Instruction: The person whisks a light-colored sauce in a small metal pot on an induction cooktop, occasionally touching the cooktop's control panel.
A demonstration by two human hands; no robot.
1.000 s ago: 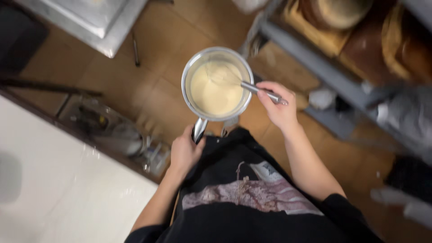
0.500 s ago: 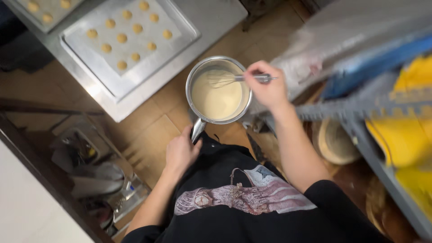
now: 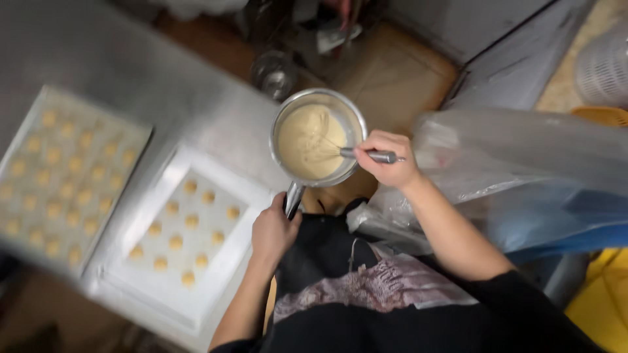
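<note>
A saucepan (image 3: 318,138) sits at the centre of the view, held out over the floor (image 3: 392,72), with batter (image 3: 307,144) inside it. The left hand (image 3: 273,229) grips the saucepan's handle (image 3: 292,199) on the near side. The right hand (image 3: 387,159), just right of the pan, holds a whisk (image 3: 356,154) that reaches left into the batter. To the left stands a table (image 3: 131,78) bearing two trays: the nearer tray (image 3: 190,222) lies just left of the left hand, the other tray (image 3: 62,176) further left. Dough rounds (image 3: 175,242) lie in rows on both. Plastic sheeting (image 3: 523,170) lies to the right, behind the right forearm.
</note>
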